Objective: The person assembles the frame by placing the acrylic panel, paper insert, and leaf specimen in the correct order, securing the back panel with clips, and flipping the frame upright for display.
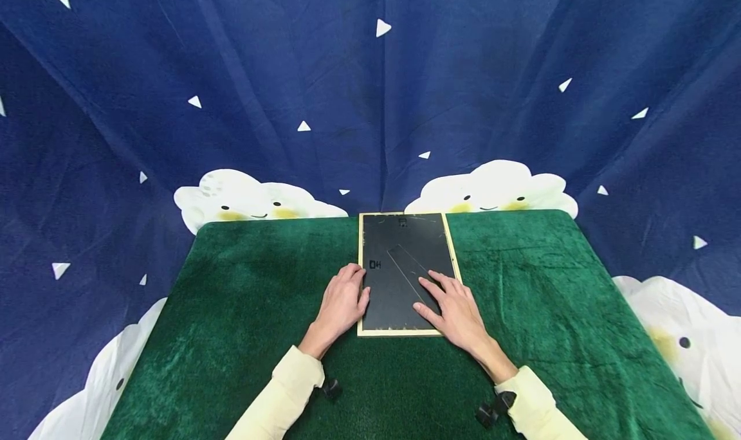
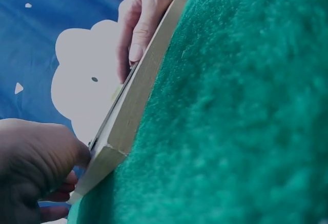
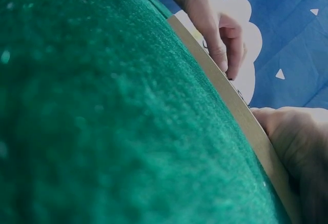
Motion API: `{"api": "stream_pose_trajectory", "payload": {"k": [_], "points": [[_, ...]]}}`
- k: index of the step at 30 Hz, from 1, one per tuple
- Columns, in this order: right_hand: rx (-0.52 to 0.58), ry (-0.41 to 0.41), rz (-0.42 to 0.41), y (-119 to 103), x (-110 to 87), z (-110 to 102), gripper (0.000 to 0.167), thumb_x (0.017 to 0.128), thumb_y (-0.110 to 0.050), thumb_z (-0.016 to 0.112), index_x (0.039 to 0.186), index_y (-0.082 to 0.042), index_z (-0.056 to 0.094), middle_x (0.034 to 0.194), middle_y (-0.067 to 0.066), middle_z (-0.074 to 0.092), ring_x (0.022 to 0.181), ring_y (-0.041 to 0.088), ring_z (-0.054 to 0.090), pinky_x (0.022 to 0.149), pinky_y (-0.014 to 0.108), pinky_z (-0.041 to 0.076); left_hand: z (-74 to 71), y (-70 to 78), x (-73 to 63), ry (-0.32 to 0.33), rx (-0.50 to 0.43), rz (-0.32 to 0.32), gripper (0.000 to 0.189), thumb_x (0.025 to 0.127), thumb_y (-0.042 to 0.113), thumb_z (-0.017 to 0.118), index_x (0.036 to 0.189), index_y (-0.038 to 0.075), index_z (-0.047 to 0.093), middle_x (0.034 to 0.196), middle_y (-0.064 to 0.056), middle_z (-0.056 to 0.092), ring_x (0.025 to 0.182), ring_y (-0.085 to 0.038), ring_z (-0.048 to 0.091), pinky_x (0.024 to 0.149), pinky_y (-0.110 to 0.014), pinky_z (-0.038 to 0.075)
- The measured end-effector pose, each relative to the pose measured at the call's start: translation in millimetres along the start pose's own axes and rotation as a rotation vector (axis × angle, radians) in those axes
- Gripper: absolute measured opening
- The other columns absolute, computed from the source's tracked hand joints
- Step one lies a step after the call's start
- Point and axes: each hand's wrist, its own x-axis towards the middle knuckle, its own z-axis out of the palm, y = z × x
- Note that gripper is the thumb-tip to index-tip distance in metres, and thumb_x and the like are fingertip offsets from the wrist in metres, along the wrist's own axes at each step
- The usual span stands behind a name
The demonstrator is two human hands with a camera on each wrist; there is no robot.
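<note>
A picture frame (image 1: 399, 285) lies face down, showing its black backing board, pale wooden rim and folded-in stand flap. At its left edge is my left hand (image 1: 343, 298), with curled fingers and thumb gripping the rim; the left wrist view shows that hand (image 2: 41, 167) at the frame's corner. Over the lower right of the backing, my right hand (image 1: 457, 308) rests with fingers spread and fingertips touching the board. In the right wrist view, the wooden side of the frame (image 3: 236, 103) runs between both hands. The frame's front is hidden.
The frame lies on a table under a green plush cloth (image 1: 255, 279). A dark blue curtain (image 1: 324, 73) with white triangles and smiling clouds hangs behind and at both sides. Black straps (image 1: 494, 409) sit at the wrists, beside the pale yellow sleeves.
</note>
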Motion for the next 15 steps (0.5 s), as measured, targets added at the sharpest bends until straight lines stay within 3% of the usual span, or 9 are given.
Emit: {"api": "stream_pose_trajectory", "payload": {"k": [10,15], "points": [[-0.012,0.025,-0.021,1,-0.2,0,0.062,0.099,-0.053,0.065,0.148,-0.016,0.06,0.156,0.014,0.05,0.139,0.038,0.047,0.106,0.061,0.037,0.4,9.1,8.2,-0.025,0.254,0.087,0.024,0.096,0.013,0.068,0.113,-0.003,0.073,0.115,-0.011,0.063,0.113,-0.029,0.062,0.084,-0.042,0.054],[-0.009,0.016,-0.021,0,0.5,0,0.062,0.099,-0.053,0.065,0.149,-0.016,0.06,0.156,0.015,0.049,0.14,0.039,0.046,0.107,0.061,0.037,2.4,12.6,9.8,-0.041,0.328,0.108,0.017,0.096,0.01,0.067,0.106,-0.002,0.074,0.107,-0.009,0.062,0.104,-0.027,0.061,0.079,-0.039,0.053]]}}
